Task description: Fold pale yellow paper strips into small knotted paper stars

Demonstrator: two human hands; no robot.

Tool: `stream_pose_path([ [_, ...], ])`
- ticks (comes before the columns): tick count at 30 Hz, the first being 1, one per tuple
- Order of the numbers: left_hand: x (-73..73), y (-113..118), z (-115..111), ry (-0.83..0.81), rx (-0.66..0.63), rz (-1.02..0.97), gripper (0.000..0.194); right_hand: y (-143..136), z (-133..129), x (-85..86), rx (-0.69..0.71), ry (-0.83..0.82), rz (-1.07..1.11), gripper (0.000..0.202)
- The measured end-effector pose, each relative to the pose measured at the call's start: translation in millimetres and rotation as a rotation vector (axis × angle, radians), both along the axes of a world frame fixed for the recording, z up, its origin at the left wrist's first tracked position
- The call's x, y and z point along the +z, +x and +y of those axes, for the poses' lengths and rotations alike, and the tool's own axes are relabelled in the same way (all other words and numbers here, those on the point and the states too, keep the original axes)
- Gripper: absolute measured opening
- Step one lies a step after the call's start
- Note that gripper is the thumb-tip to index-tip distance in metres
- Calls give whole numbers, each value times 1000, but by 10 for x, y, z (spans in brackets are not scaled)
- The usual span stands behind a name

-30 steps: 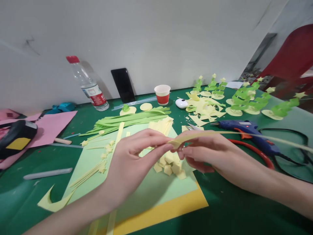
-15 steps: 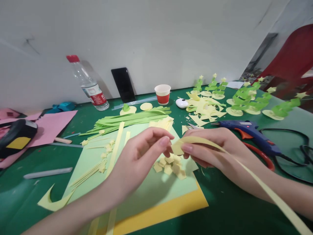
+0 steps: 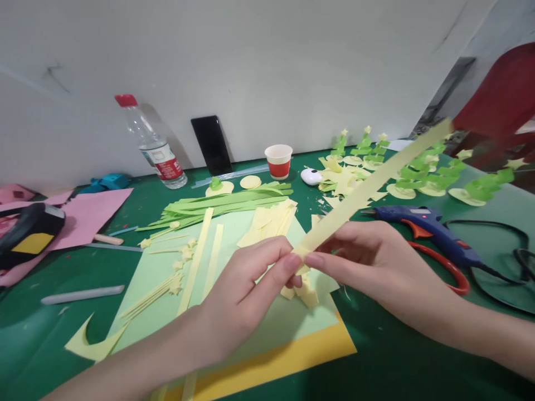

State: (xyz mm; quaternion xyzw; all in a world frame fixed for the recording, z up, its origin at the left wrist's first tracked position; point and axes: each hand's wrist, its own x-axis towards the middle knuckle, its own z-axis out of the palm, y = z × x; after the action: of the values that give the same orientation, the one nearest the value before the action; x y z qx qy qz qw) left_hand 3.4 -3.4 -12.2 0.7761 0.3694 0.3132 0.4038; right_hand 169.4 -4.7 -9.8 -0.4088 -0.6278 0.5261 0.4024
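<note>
Between my two hands is a pale yellow paper strip (image 3: 359, 200), its near end folded into a small flat knot and its long tail slanting up to the right. My left hand (image 3: 254, 284) pinches the folded end between thumb and fingers. My right hand (image 3: 368, 267) grips the same fold from the other side, thumb tip against the paper. Under my fingers, partly hidden, lie small folded paper pentagons (image 3: 308, 292) on a light green sheet (image 3: 267, 334). Loose yellow strips (image 3: 196, 262) and small paper stars on thin stems (image 3: 173, 284) lie left of my left hand.
Green paper strips (image 3: 225, 201) lie behind the sheet, near a paper cup (image 3: 278, 161), a phone (image 3: 211, 146) and a bottle (image 3: 161, 153). Rightward are a glue gun (image 3: 430, 228), red-handled scissors (image 3: 449, 270), yellow scraps (image 3: 345, 181) and green paper plants (image 3: 485, 186). A tape measure (image 3: 31, 234) sits left.
The strip's long tail has swung from the lower right to the upper right. My left hand has closed on the folded end, and my right hand has shifted its hold.
</note>
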Motion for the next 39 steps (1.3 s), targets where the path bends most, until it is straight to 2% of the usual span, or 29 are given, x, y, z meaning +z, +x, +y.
stream_pose_path([
  [4,-2,12,5,-41,26,-16,30,-21,-28,-10,-89,223,-88,13],
  [8,3,9,13,-14,40,-3,30,-32,-34,-40,-246,450,-226,11],
  [10,8,1,15,-6,47,5,30,-32,-35,-56,-312,586,-306,16],
  [13,17,-4,18,-13,56,8,31,-21,-43,-94,-328,744,-393,26],
  [18,37,7,19,-58,64,8,31,14,-56,-133,-213,781,-330,16],
  [27,55,10,25,-145,86,-28,33,-2,-76,-138,-228,961,-424,24],
  [32,26,11,49,-343,67,-135,31,18,-64,-186,-230,1116,-542,21],
  [36,-42,-9,70,-508,-12,-192,33,42,-48,-199,-258,1253,-562,17],
  [37,-57,-17,77,-506,-16,-190,35,50,-44,-193,-252,1254,-573,18],
  [39,-74,-29,97,-401,38,-154,37,66,-30,-174,-223,1207,-593,21],
])
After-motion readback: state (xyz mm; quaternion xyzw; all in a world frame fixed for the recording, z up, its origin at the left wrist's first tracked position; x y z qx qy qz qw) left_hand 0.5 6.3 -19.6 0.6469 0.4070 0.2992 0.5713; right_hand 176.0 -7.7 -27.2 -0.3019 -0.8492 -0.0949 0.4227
